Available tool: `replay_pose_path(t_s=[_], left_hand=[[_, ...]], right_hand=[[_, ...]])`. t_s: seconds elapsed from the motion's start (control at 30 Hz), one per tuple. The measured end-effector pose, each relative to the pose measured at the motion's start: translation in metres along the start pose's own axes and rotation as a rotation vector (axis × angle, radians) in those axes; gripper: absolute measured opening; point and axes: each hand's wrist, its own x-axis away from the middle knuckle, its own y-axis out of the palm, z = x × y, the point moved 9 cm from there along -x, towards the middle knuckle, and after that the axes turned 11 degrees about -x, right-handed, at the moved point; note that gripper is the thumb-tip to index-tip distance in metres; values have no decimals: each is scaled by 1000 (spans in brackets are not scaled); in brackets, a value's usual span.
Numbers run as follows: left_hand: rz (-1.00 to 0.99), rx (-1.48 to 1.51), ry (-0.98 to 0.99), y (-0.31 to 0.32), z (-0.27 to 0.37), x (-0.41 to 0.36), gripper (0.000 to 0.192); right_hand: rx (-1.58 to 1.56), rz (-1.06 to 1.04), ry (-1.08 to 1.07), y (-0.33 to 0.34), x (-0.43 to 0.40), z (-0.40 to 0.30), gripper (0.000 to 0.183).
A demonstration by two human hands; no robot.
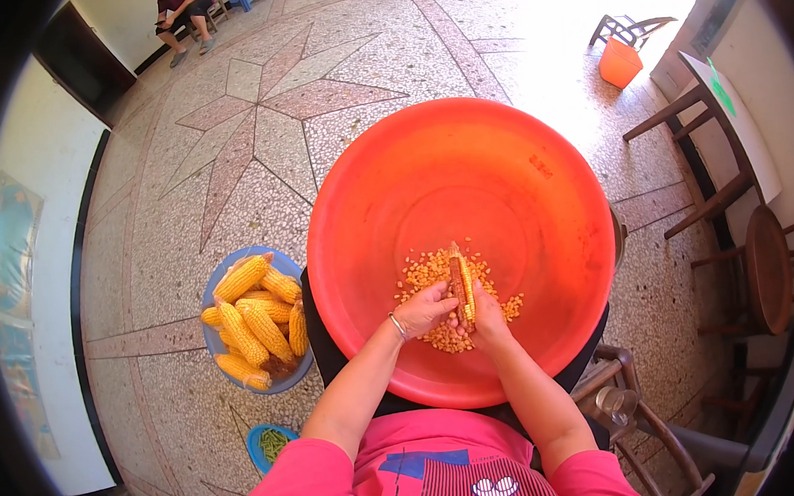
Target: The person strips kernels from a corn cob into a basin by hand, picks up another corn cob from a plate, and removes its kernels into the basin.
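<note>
A partly shelled corn cob stands nearly upright in my hands, its tip pointing away from me. Bare reddish-brown cob shows on its left side, and rows of yellow kernels run along the right. My right hand grips it from the right near the lower end. From the other side, my left hand holds the cob with the thumb against the stripped part; some fingertips are hidden behind it. Loose corn kernels lie beneath both hands in a large red plastic basin, which rests over my lap.
At my left, a blue basin holds several corn cobs, with a small blue bowl of green pods nearer me. A wooden chair bearing a clear cup is at my right. An orange bucket and a seated person are farther off.
</note>
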Motion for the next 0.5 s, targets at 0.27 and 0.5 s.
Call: replay_pose_path(t_s=[0.27,0.5], left_hand=[[146,-323,-41,-9,-6,0,45],[63,-146,-50,-4,-8,1,55]], right_hand=[[17,53,-35,-1,0,4,41],[13,80,-75,-8,-3,4,37]])
